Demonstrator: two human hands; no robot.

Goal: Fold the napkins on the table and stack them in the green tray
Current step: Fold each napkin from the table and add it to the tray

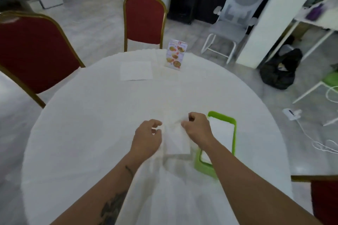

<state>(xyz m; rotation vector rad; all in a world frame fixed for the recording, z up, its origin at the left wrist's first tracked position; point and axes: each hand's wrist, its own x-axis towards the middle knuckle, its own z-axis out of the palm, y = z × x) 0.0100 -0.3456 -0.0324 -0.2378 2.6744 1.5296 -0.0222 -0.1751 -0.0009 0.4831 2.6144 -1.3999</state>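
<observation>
A white napkin (pixel 177 139) lies partly folded on the round white table (pixel 91 124) between my hands. My left hand (pixel 147 138) rests at its left edge with fingers curled by the paper. My right hand (pixel 198 129) pinches the napkin's upper right corner. Just right of it sits the green tray (pixel 234 134) with folded white napkins (pixel 222 130) stacked inside; my right forearm covers its near corner. Another napkin (pixel 136 70) lies flat and unfolded at the far side of the table.
A standing menu card (pixel 176 55) is on the far side of the table. Two red chairs (pixel 144 19) stand beyond and left of the table. A grey office chair (pixel 236 14), black bag (pixel 281 71) and white cables (pixel 321 144) occupy the floor at right.
</observation>
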